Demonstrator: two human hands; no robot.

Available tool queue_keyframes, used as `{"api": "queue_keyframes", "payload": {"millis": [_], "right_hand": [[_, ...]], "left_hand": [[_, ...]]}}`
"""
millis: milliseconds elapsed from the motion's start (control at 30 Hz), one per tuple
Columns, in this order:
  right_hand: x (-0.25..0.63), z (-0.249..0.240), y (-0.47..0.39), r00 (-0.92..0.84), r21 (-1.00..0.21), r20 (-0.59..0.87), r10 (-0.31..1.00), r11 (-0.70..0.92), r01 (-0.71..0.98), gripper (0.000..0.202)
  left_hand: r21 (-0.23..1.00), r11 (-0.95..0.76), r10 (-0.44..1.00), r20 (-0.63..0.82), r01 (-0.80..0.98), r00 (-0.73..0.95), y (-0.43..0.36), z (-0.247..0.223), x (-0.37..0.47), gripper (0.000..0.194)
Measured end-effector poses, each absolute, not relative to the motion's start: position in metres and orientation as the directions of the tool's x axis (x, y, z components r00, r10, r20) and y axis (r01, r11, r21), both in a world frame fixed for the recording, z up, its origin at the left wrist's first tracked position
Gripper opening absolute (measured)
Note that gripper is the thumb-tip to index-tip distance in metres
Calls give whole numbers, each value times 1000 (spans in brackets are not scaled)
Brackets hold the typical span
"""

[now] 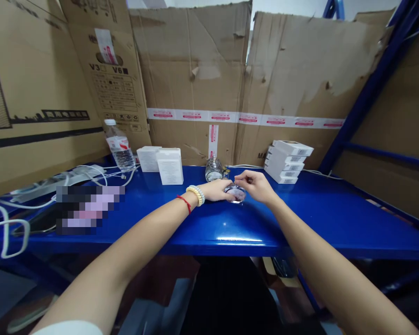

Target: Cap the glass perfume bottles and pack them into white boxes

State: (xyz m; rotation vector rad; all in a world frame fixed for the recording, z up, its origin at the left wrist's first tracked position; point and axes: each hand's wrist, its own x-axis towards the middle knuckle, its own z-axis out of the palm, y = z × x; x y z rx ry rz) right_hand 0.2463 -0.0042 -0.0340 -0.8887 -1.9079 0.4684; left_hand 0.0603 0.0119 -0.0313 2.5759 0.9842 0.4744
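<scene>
A small, rounded clear glass bottle [236, 194] is on the blue table in front of me. My left hand [217, 190] grips it from the left side, with the thumb along its near edge. At the bottle's top, my right hand [253, 184] has its fingertips pinched together; whatever is between them is too small to make out. Just behind my left hand stands another clear glass bottle [214, 170], its shape rounded. Beside that one are small gold-coloured pieces [226, 172], partly covered by my hand.
White boxes [170, 166] stand at the back left, and a stack of white boxes [287, 162] at the back right. A water bottle [120, 146], white cables [103, 173] and a blurred-out item [91, 209] occupy the left. Cardboard [195, 88] walls the table's back.
</scene>
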Motion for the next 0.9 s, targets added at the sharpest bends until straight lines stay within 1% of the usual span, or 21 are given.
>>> {"api": "queue_keyframes", "payload": {"millis": [100,200,333,433,667,800,900], "right_hand": [[253,-42,-11,-304,-748,510,805,589,305,25],[256,-44,-16,-344,-783,451,823,550,289,32],[255,-42,-18,-381,-779,415,826,539,320,32],[255,-42,-18,-388,-788,387,837,518,332,31],[253,-44,-18,-360,-827,363,859,476,300,27],[253,-44,-21,-376,-794,384,843,510,332,26],[254,-44,-26,-398,-745,407,822,551,377,32]], "left_hand": [[477,-684,681,144,552,718,8,-32,65,40],[513,-662,689,131,546,712,6,-34,67,37],[494,-661,695,119,564,710,6,-37,66,35],[494,-669,689,131,556,712,8,-38,66,37],[493,-683,678,151,539,720,6,-39,65,39],[474,-683,687,156,557,710,5,-40,65,39],[467,-681,692,161,563,704,4,-40,66,36]]}}
